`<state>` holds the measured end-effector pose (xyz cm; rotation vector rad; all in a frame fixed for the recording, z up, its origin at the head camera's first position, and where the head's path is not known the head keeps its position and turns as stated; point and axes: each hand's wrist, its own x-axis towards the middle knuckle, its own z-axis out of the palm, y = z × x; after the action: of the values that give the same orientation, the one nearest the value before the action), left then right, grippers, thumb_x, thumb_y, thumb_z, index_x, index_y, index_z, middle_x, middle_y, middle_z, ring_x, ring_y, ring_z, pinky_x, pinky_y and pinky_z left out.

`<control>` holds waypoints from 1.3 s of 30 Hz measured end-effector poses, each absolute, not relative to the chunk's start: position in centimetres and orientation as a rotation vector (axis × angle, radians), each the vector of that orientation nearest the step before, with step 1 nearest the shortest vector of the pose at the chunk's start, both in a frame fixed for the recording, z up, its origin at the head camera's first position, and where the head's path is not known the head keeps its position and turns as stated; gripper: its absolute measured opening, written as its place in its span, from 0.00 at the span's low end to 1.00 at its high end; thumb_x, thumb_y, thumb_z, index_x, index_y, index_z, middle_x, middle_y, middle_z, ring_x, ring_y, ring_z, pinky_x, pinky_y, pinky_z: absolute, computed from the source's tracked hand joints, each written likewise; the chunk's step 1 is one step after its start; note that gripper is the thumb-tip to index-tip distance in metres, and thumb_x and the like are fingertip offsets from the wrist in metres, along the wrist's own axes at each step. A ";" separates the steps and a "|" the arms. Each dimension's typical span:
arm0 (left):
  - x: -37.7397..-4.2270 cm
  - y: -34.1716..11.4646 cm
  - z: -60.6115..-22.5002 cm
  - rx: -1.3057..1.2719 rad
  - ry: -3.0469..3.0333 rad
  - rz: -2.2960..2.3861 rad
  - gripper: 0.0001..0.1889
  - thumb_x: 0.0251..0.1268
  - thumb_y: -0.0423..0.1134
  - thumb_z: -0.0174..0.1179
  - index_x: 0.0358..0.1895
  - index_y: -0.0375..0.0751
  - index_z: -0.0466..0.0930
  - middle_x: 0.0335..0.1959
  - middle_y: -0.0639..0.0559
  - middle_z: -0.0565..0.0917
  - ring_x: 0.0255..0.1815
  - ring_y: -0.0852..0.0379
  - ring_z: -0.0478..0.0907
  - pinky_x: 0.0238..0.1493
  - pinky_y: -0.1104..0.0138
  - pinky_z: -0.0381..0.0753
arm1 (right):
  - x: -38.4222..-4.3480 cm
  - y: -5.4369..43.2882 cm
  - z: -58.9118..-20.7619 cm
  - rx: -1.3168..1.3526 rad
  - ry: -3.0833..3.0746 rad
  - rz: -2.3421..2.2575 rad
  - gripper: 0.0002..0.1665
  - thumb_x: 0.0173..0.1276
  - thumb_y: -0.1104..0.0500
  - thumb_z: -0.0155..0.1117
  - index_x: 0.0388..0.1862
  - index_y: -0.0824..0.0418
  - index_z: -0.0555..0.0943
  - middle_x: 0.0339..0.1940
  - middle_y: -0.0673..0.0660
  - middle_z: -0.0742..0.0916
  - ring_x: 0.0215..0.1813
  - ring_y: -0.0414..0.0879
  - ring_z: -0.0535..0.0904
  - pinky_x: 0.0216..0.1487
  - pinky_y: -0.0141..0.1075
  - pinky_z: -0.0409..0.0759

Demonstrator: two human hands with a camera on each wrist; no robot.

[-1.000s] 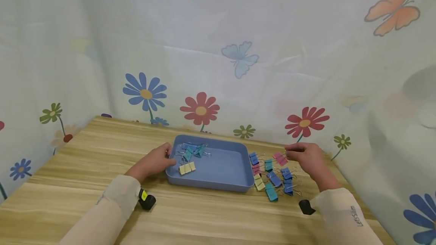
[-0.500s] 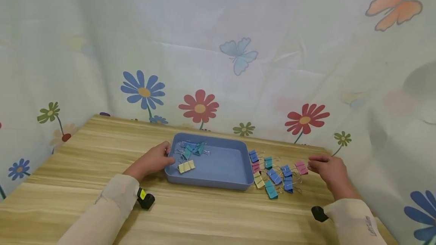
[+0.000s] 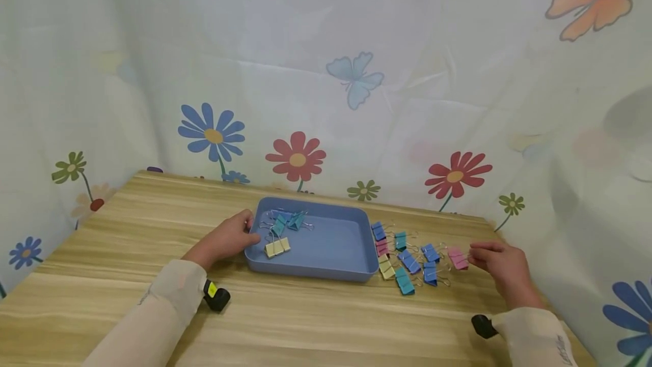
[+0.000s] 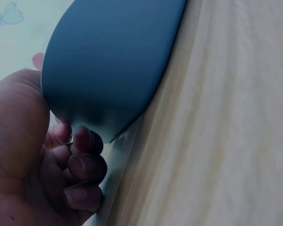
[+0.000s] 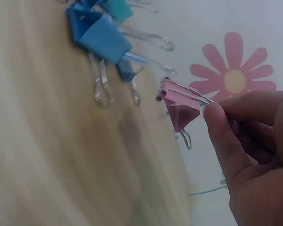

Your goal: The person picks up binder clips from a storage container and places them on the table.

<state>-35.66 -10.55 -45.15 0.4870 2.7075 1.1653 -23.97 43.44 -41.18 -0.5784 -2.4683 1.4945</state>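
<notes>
My right hand [image 3: 506,271] pinches a pink binder clip [image 3: 458,258] by a wire handle, between thumb and forefinger. In the right wrist view the pink clip [image 5: 180,104] hangs close over the table, its other handle pointing down. At the left end of a blue tray [image 3: 326,272], my left hand [image 3: 226,238] grips the rim. The left wrist view has that thumb over the tray's edge [image 4: 108,52] and the fingers curled against its outer wall. Inside the tray lie a yellow binder clip [image 3: 277,247], teal clips [image 3: 296,220] and a blue one, mostly hidden.
Right of the tray, several binder clips lie in loose rows: blue ones [image 3: 409,261], teal ones [image 3: 404,281], a yellow one [image 3: 386,268] and a pink one [image 3: 382,247]. A flowered curtain [image 3: 285,72] hangs behind the wooden table [image 3: 316,321].
My right hand has carried the pink clip rightward and toward me, from behind the blue clips to their right side. The left hand stays on the tray.
</notes>
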 end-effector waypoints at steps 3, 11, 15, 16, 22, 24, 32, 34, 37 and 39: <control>-35.7 -10.5 -45.1 0.487 2.712 1.159 0.14 0.58 0.39 0.58 0.38 0.38 0.63 0.24 0.51 0.63 0.29 0.54 0.68 0.29 0.65 0.65 | -23.8 43.7 -41.6 -0.562 -2.521 1.497 0.28 0.71 0.59 0.58 0.62 0.78 0.69 0.39 0.53 0.85 0.35 0.33 0.84 0.45 0.35 0.83; -35.7 -10.5 -45.3 0.485 2.698 1.171 0.14 0.58 0.39 0.58 0.38 0.37 0.62 0.23 0.51 0.62 0.28 0.54 0.68 0.29 0.65 0.65 | -24.3 43.8 -43.4 -0.589 -2.535 1.438 0.25 0.70 0.63 0.57 0.59 0.79 0.72 0.44 0.62 0.85 0.34 0.35 0.84 0.40 0.32 0.83; -35.7 -10.4 -45.5 0.496 2.698 1.172 0.14 0.58 0.39 0.58 0.38 0.37 0.62 0.23 0.51 0.63 0.28 0.54 0.68 0.29 0.65 0.65 | -24.3 43.9 -44.0 -0.637 -2.515 1.442 0.25 0.70 0.62 0.57 0.59 0.79 0.72 0.41 0.60 0.85 0.33 0.36 0.85 0.38 0.31 0.83; -35.7 -10.4 -45.5 0.494 2.702 1.169 0.14 0.58 0.39 0.58 0.38 0.37 0.62 0.23 0.51 0.63 0.28 0.54 0.68 0.29 0.65 0.65 | -24.3 43.9 -44.1 -0.638 -2.510 1.440 0.25 0.70 0.62 0.57 0.59 0.79 0.72 0.41 0.59 0.86 0.33 0.36 0.85 0.38 0.31 0.83; -35.8 -10.6 -45.3 0.484 2.708 1.166 0.14 0.59 0.39 0.58 0.37 0.39 0.62 0.23 0.51 0.62 0.28 0.54 0.67 0.29 0.64 0.65 | -24.5 43.2 -43.9 -0.622 -2.486 1.455 0.24 0.69 0.62 0.58 0.59 0.78 0.73 0.38 0.53 0.85 0.32 0.35 0.85 0.39 0.31 0.83; -35.8 -10.6 -45.3 0.486 2.703 1.172 0.14 0.58 0.39 0.58 0.36 0.40 0.61 0.23 0.51 0.62 0.27 0.54 0.67 0.29 0.64 0.64 | -24.5 43.1 -44.0 -0.622 -2.478 1.462 0.24 0.69 0.62 0.58 0.58 0.78 0.73 0.37 0.52 0.85 0.32 0.35 0.85 0.38 0.31 0.83; -35.9 -10.6 -45.4 0.494 2.703 1.177 0.14 0.58 0.39 0.58 0.36 0.39 0.61 0.23 0.51 0.62 0.27 0.54 0.67 0.29 0.64 0.64 | -24.6 43.1 -44.2 -0.638 -2.466 1.479 0.24 0.69 0.63 0.58 0.59 0.78 0.73 0.42 0.57 0.85 0.32 0.34 0.84 0.38 0.30 0.83; -35.8 -10.6 -45.4 0.493 2.705 1.176 0.14 0.58 0.39 0.58 0.36 0.39 0.61 0.23 0.51 0.62 0.27 0.54 0.67 0.29 0.64 0.64 | -24.6 43.0 -44.2 -0.638 -2.469 1.476 0.24 0.70 0.63 0.57 0.59 0.78 0.73 0.43 0.60 0.85 0.33 0.35 0.85 0.38 0.30 0.83; -35.8 -10.6 -45.3 0.490 2.704 1.179 0.14 0.58 0.39 0.58 0.36 0.39 0.61 0.23 0.51 0.62 0.28 0.54 0.67 0.29 0.64 0.64 | -24.5 43.0 -44.2 -0.657 -2.471 1.470 0.24 0.70 0.63 0.57 0.59 0.77 0.73 0.47 0.65 0.84 0.34 0.36 0.85 0.38 0.30 0.83; -35.8 -10.5 -45.2 0.489 2.701 1.180 0.13 0.58 0.39 0.58 0.36 0.39 0.61 0.23 0.51 0.62 0.28 0.54 0.67 0.29 0.65 0.64 | -24.5 42.9 -44.1 -0.666 -2.475 1.462 0.24 0.70 0.62 0.57 0.59 0.77 0.73 0.49 0.67 0.83 0.34 0.37 0.85 0.38 0.30 0.83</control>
<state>-35.83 -10.55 -45.24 0.4892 2.7010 1.1801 -24.47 42.91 -44.13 -0.6656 -2.4749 1.4616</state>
